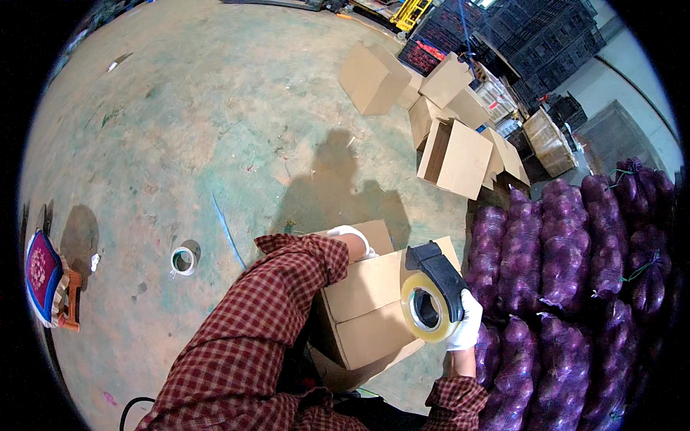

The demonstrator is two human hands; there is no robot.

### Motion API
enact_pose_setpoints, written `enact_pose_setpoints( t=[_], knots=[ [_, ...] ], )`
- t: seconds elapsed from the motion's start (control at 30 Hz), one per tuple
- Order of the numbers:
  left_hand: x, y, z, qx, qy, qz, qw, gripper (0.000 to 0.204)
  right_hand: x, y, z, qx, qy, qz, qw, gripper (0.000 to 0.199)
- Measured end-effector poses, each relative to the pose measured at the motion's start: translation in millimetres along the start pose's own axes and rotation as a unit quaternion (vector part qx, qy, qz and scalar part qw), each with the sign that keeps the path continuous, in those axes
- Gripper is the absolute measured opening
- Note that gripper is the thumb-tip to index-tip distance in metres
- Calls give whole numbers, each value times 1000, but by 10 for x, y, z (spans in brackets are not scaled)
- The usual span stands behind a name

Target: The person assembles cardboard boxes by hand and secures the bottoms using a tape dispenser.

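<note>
Scuffed floor (187, 158), purple sacks (566, 244) along its right edge, carton (370, 320) just left of them. Right fingers (469, 323) grip the tape dispenser (447, 281); can't tell about the left hand (350, 231). Imo keep it square.

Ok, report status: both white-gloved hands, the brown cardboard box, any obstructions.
Right hand gripping black handheld tape dispenser. Left hand partly hidden at far side of box. Box between them. Filled purple mesh sacks close on right.
</note>
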State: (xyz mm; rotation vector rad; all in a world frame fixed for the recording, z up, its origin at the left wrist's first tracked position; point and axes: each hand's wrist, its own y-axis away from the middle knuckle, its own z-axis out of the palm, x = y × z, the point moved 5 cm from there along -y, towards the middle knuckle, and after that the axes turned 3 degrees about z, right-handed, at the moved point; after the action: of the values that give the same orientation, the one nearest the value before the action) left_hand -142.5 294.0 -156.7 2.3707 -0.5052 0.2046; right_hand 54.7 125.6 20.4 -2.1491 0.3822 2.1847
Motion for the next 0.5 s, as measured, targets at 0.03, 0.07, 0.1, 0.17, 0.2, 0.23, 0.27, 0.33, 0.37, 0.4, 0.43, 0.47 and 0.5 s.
enact_pose_setpoints(
  t=[0.03, 0.07, 0.1, 0.17, 0.2, 0.23, 0.27, 0.33, 0.37, 0.4, 0.43, 0.47, 0.5],
  knots=[
    [-88, -179, 138, -12, -15, -40, 999, 37, 17, -17, -6, -2, 6, -4, 1000, 33],
    [32, -55, 151, 105, 64, 111, 986, 52, 39, -7, -155, 16, 8, -1, 1000, 33],
    [-32, -114, 210, 101, 60, 93, 989, 53, 41, -19, -100, 6, -1, -1, 1000, 32],
    [-80, -135, 282, 86, 57, 88, 991, 50, 49, -26, -94, 8, -5, -2, 1000, 32],
    [-98, -128, 305, 73, 52, 81, 993, 49, 39, -27, -102, 14, -3, -7, 1000, 31],
    [-116, -116, 332, 61, 46, 77, 994, 48, 33, -25, -114, 20, -2, -12, 1000, 31],
    [-149, -104, 353, 51, 37, 75, 995, 47, 54, -16, -145, 32, -5, -1, 999, 30],
    [-145, 15, 348, 28, 19, 77, 996, 44, 57, 6, -123, 38, -24, 0, 999, 29],
    [-121, 40, 289, 24, 9, 81, 996, 43, 49, -4, -129, 37, -21, 0, 999, 29],
    [-74, 110, 202, 28, -1, 93, 995, 42, 71, -16, -157, 37, -38, 3, 999, 28],
    [-50, 166, 95, 50, 1, 108, 993, 40, 84, -40, -128, 35, -57, 8, 998, 27],
    [11, 198, -53, 98, 24, 131, 986, 39, 61, -27, -90, 30, -60, 4, 998, 26],
    [-32, 198, -238, 187, 120, 180, 958, 45, 62, -49, -31, 22, -65, 3, 998, 26]
  ],
)
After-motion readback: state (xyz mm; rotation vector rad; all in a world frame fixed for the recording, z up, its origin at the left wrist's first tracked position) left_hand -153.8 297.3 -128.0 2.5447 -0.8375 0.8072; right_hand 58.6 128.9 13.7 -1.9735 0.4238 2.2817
